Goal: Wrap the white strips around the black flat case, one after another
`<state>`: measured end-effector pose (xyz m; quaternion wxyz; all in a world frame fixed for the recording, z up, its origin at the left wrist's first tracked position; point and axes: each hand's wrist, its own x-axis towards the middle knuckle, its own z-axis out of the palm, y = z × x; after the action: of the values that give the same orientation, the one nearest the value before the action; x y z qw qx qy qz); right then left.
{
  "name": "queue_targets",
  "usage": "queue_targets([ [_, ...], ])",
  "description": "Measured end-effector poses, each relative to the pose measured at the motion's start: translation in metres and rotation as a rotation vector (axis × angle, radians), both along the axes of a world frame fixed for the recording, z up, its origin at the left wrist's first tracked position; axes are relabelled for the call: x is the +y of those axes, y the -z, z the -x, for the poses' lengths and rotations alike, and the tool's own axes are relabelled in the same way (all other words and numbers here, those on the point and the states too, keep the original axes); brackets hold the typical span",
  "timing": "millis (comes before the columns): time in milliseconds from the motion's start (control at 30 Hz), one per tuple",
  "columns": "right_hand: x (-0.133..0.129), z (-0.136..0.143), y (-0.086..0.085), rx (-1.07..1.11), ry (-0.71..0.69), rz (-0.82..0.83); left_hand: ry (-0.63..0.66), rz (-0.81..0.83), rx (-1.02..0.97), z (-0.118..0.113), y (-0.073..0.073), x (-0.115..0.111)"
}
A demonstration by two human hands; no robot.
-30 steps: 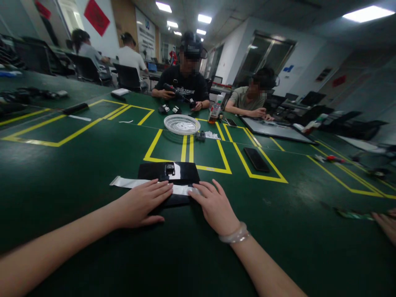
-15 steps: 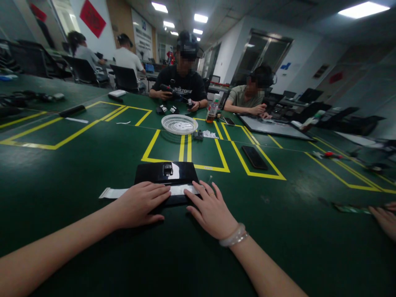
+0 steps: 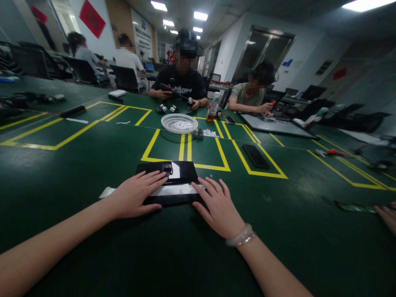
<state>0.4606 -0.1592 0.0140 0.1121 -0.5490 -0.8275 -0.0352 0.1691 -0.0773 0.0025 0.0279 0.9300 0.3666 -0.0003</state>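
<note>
A glossy black rectangular panel [image 3: 188,171] with a small raised square block [image 3: 167,168] lies in front of me on the green table. Across its near part runs a flat whitish strip [image 3: 176,189], whose left end sticks out past the panel. My left hand [image 3: 137,194] rests on the panel's left side, fingers stretched, fingertips close to the block. Over the right end of the strip lies my right hand [image 3: 219,206], fingers spread, with a pale bracelet at the wrist. Neither hand grips anything; the palms hide parts of the strip and panel.
Beyond the panel stand a white round basket-like grille [image 3: 179,123] and a bottle [image 3: 213,108]. A black phone [image 3: 255,156] lies to the right. Two people sit opposite, one holding a power tool [image 3: 171,90]. Another person's hand [image 3: 386,216] is beside a green board [image 3: 354,207].
My left hand has shifted up and left, uncovering more of the strip's middle. My right hand has moved slightly right. The panel stays in about the same place.
</note>
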Motion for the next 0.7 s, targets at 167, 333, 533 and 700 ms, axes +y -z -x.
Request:
queue_targets([
  [167, 0.0, -0.002, -0.001, 0.033, -0.008, 0.005, -0.071, -0.007, 0.023, 0.008, -0.002, 0.009],
  [333, 0.001, -0.004, -0.002, 0.07, -0.032, 0.034, -0.219, -0.028, 0.026, 0.034, 0.004, 0.036],
  [533, 0.0, -0.006, -0.002, 0.097, -0.06, 0.068, -0.459, 0.008, -0.059, 0.101, 0.008, 0.074],
  [700, 0.0, -0.007, -0.003, 0.1, -0.077, 0.07, -0.635, -0.018, -0.127, 0.173, 0.003, 0.09],
])
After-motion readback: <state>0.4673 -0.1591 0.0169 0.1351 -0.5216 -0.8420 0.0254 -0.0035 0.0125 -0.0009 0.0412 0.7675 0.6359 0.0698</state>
